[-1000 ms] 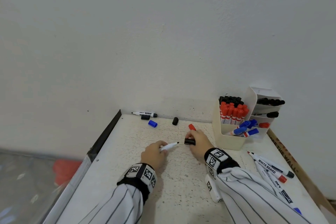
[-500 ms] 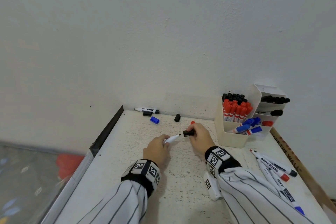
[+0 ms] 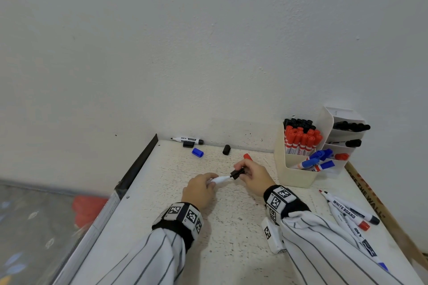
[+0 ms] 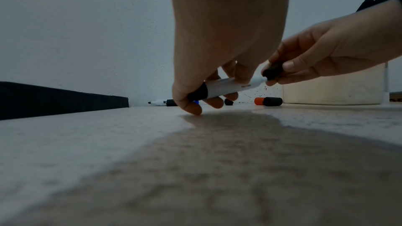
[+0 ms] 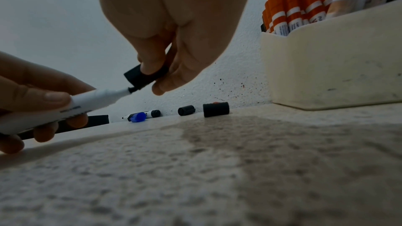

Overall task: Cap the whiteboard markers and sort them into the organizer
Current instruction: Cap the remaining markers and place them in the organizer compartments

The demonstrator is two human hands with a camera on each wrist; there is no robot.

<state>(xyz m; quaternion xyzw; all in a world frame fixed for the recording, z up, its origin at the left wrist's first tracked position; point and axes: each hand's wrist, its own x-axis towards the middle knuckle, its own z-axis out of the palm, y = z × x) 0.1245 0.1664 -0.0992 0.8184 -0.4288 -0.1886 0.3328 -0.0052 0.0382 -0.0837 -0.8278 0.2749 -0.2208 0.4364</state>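
At far left on the table [image 3: 162, 192], against the wall, an uncapped marker [image 3: 187, 139] lies with a black cap [image 3: 188, 144], a blue cap [image 3: 197, 152] and another black cap [image 3: 226, 149] close by, so several pieces are not yet matched. Nearer, the left hand [image 3: 199, 190] curls its fingers round a white pen [image 3: 220, 179], held just above the table with its tip pointing right. That tip sits at the mouth of the cap [image 5: 144, 76] pinched narrowly between thumb and fingers of the right hand [image 3: 253, 174]; it is not yet pushed home, I judge. A red cap [image 3: 247, 156] lies just beyond. Right of that the organizer [image 3: 298, 176] already holds many black, red and blue markers. At near right a loose bunch [image 3: 347, 210] waits on the table, some uncapped, so a fair part remains.
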